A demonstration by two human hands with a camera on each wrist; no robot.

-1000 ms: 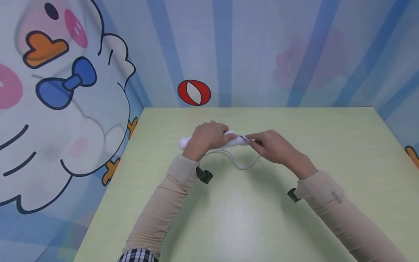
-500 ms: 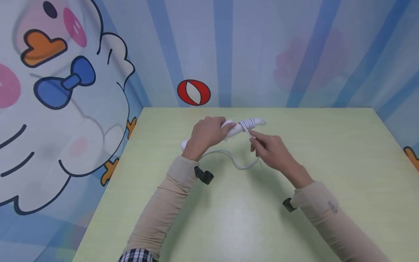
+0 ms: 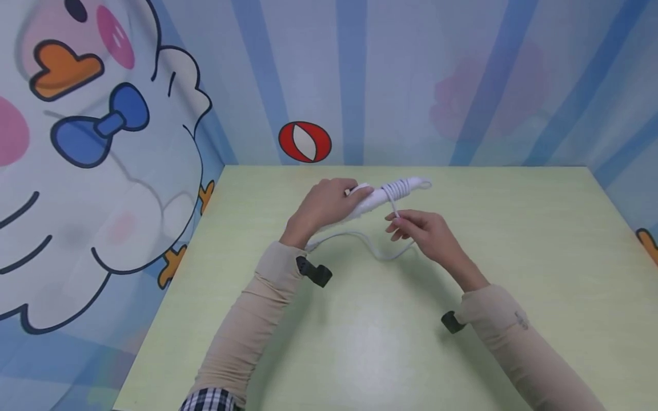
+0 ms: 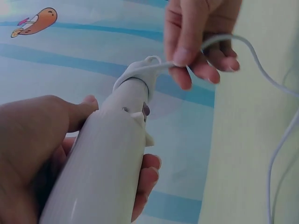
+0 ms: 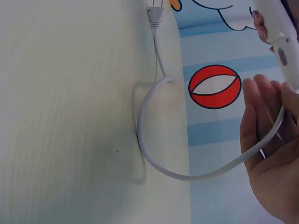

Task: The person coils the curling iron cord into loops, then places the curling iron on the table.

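Observation:
In the head view my left hand (image 3: 329,202) grips a white curling iron (image 3: 377,198), which slants up to the right above the table. Its grey-white cord is wound in several turns (image 3: 397,189) round the narrower handle, near the hanging loop at its far end. Below the handle, my right hand (image 3: 424,231) pinches the cord between thumb and fingertips, holding a stretch taut from the windings. The left wrist view shows the wide barrel (image 4: 103,158) in my left palm. From my right hand the free cord (image 5: 149,156) curves away to a two-pin plug (image 5: 155,17).
The loose cord (image 3: 377,253) trails over the pale green table (image 3: 360,342), back toward my left wrist. A blue striped wall (image 3: 401,85) stands behind the table, and a wall with a printed cartoon bird (image 3: 154,200) rises at the left.
The curling iron's handle end has tilted up and away to the right in my left hand. My right hand has drawn off from the handle, pulling a stretch of cord out below it.

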